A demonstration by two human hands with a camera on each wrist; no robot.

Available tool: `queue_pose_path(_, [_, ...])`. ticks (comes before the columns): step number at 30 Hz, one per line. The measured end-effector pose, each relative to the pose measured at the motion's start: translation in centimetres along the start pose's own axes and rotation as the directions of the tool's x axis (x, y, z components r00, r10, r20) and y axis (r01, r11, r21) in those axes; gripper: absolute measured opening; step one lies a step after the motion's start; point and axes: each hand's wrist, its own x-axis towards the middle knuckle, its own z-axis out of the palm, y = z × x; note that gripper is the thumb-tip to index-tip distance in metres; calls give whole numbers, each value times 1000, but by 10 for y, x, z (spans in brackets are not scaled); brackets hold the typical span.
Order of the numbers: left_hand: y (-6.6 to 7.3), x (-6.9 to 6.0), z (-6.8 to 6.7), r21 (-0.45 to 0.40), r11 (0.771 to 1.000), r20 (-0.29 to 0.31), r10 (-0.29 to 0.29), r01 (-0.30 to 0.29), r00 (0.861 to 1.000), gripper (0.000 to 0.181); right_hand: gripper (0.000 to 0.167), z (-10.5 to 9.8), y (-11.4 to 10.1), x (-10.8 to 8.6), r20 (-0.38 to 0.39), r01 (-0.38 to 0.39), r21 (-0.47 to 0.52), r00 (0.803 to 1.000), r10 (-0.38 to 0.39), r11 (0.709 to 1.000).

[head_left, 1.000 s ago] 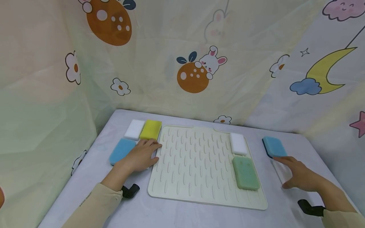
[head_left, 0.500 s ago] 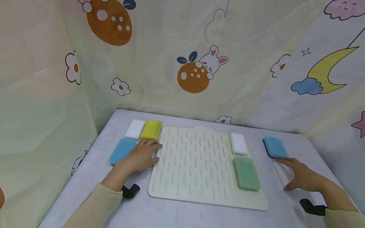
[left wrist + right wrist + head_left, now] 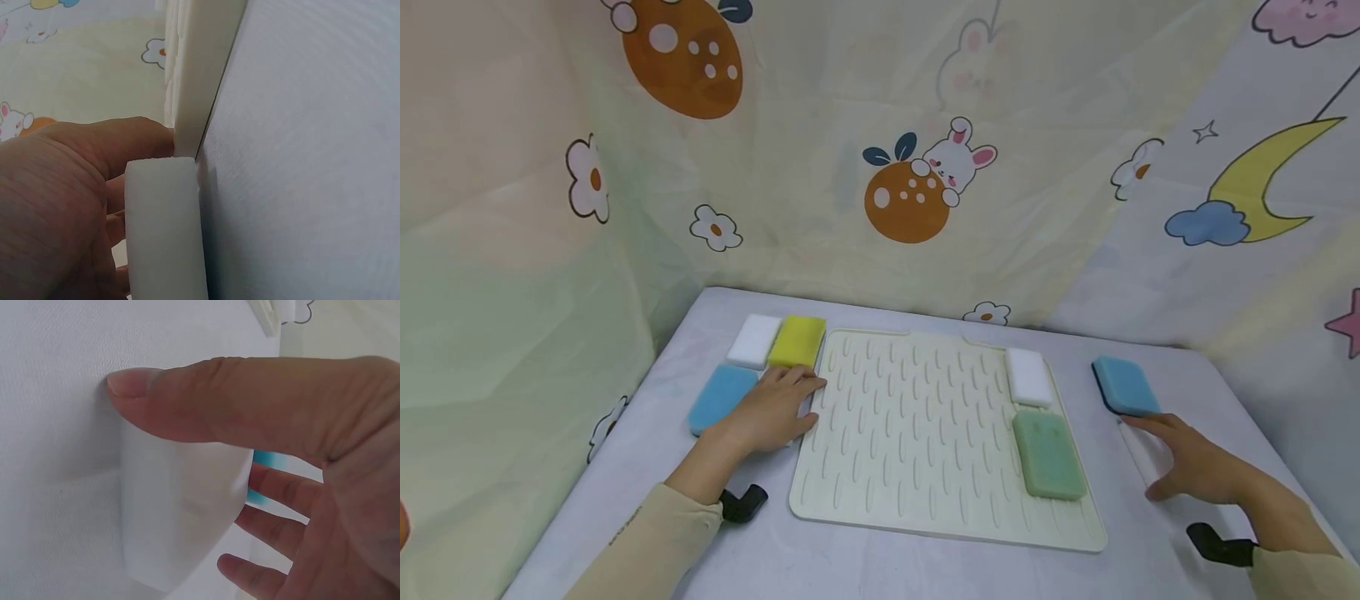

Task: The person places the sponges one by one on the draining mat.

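Note:
My left hand lies at the left edge of a cream ridged drying mat, thumb and fingertips touching it. Under that palm, a white sponge stands beside the mat's edge in the left wrist view. My right hand holds another white sponge on the table, thumb at its near end and fingers toward its far end. The hand hides part of this sponge in the right wrist view. Just beyond the right fingertips lies a blue sponge with a dark underside.
On the mat's right side sit a white sponge and a green sponge. Left of the mat lie a white sponge, a yellow sponge and a blue sponge. A patterned cloth hangs behind the white-covered table.
The right thumb and fingers have shifted very slightly around the white sponge. The left hand and the mat stay where they were; the head view tilts a little.

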Motion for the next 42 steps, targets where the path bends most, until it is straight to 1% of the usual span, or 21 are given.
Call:
queue_pose_path(4, [0, -1, -1, -3, 1000, -5, 4, -4, 1000, 55, 114, 1, -1, 0, 0, -6, 7, 1000, 6, 1000])
queue_pose_path(9, [0, -1, 0, -3, 1000, 0, 1, -1, 1000, 55, 114, 0, 0, 0, -10, 7, 0, 1000, -7, 1000])
queue_pose_path(16, [1, -1, 1, -4, 1000, -1, 7, -7, 1000, 55, 116, -2, -1, -2, -29, -14, -32, 999, 13, 999])
queue_pose_path(20, [0, 0, 1, -5, 1000, -4, 7, -7, 1000, 56, 116, -4, -2, -4, -50, 4, -54, 999, -7, 999])
queue_pose_path(25, [-1, 0, 1, -2, 1000, -8, 10, -10, 1000, 55, 113, -6, -6, -7, -79, 46, -79, 996, -53, 996])
queue_pose_path(31, [-1, 0, 1, 5, 1000, -4, 11, -11, 1000, 56, 109, -7, -11, -10, -103, 96, -84, 989, -104, 992])
queue_pose_path(42, [2, -2, -2, 0, 1000, -1, 7, -7, 1000, 56, 108, -12, -31, -13, -121, 86, -88, 988, -97, 992])
